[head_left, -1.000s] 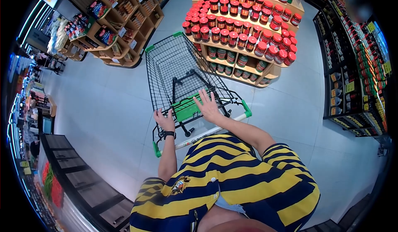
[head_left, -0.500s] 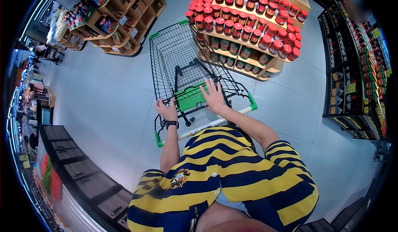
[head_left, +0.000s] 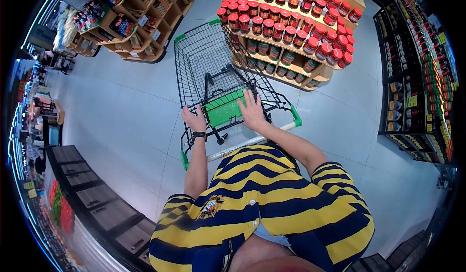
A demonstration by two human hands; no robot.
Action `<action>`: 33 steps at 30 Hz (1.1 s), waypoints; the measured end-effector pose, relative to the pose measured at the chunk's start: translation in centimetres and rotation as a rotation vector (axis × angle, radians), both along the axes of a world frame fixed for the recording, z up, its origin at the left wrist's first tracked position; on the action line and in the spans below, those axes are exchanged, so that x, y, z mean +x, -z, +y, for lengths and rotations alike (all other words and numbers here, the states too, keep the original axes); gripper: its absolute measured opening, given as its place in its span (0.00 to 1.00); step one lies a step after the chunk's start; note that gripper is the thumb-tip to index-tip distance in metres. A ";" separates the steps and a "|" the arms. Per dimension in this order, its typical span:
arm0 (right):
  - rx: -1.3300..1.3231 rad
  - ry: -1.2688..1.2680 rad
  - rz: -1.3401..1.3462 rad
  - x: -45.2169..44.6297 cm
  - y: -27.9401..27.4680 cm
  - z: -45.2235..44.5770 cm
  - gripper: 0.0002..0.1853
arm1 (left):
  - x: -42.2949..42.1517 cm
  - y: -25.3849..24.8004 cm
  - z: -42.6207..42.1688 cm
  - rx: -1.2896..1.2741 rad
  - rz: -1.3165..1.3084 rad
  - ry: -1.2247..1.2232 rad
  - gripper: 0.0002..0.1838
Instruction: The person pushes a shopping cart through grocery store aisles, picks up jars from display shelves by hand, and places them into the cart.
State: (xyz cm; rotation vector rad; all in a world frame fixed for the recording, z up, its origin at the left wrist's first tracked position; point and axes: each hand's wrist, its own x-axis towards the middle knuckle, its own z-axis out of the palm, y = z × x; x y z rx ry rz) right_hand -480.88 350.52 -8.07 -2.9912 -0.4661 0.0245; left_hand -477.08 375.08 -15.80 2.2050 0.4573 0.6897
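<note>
A black wire shopping cart (head_left: 194, 63) with green corners stands in front of me, its basket pointing away. A green seat panel (head_left: 224, 108) with faint white print shows at the near end of the basket. My right hand (head_left: 252, 111) lies over the right side of this panel, fingers spread. At the left rim of the cart is my left hand (head_left: 195, 120), fingers apart and a dark watch on its wrist. Whether either palm touches the wire is hidden. The pale cart handle (head_left: 242, 144) passes below both forearms, close to my striped shirt.
A tiered wooden stand (head_left: 306, 58) of red-lidded jars rises just beyond the cart's right side. Wooden shelves (head_left: 141, 34) with packets stand at the upper left, dark bottle shelves (head_left: 410, 97) at the right. Dark cabinets (head_left: 97, 199) line the lower left. Pale floor tiles (head_left: 121, 107) surround the cart.
The green panel has swung and now faces me more fully, with its print visible. Both hands have shifted slightly, the left one a little up. The cart has hardly moved.
</note>
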 end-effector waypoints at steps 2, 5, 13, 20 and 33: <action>0.039 -0.015 0.038 0.1 0.2 -0.2 0.39 | 1.0 -0.4 0.0 0.145 0.011 0.055 0.32; 0.059 -0.007 0.105 0.2 1.2 -0.5 0.36 | 2.6 -0.5 0.7 0.229 0.099 0.109 0.37; 0.100 -0.035 0.289 1.1 3.8 -0.8 0.25 | 8.9 -2.2 3.1 0.637 0.355 0.372 0.34; 0.127 -0.006 0.318 1.2 3.0 -0.9 0.14 | 10.4 -2.9 1.1 0.834 0.477 0.459 0.26; 0.104 -0.040 0.232 1.0 2.1 -0.9 0.24 | 2.5 -4.0 -0.3 0.836 0.208 0.438 0.24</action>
